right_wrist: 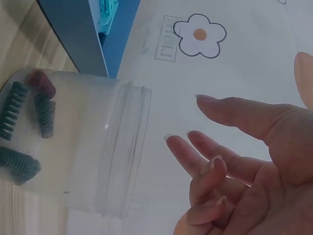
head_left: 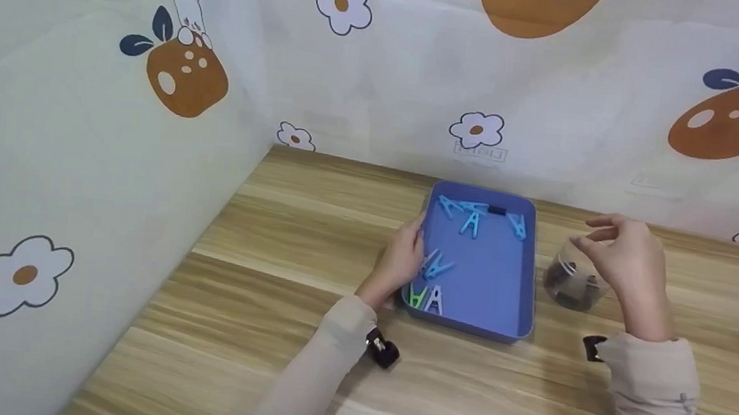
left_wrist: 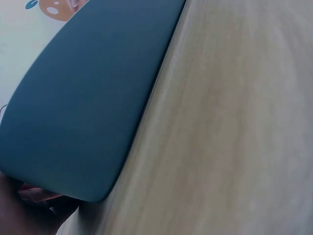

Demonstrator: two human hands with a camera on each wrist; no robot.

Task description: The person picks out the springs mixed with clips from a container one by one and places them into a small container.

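Observation:
A blue rectangular tray (head_left: 486, 283) lies on the table, with my left hand (head_left: 400, 256) gripping its left wall. The left wrist view shows that wall (left_wrist: 93, 98) close up, fingers partly hidden at its corner. Blue clothespins (head_left: 470, 223) lie at the tray's far end beside a small dark piece (head_left: 496, 210). Nearer me are another blue clothespin (head_left: 438, 267), a green one (head_left: 416, 297) and a pale one (head_left: 434, 301). Over a translucent jar (right_wrist: 88, 142) hovers my right hand (head_left: 628, 258), thumb and fingers apart, holding nothing. Dark green springs (right_wrist: 12, 110) and a red one (right_wrist: 42, 83) sit inside the jar.
The wood-grain table (head_left: 281, 246) meets a patterned sheet (head_left: 383, 84) behind the tray and another on the left. The jar stands just right of the tray. Black wrist straps (head_left: 383, 348) hang at both cuffs.

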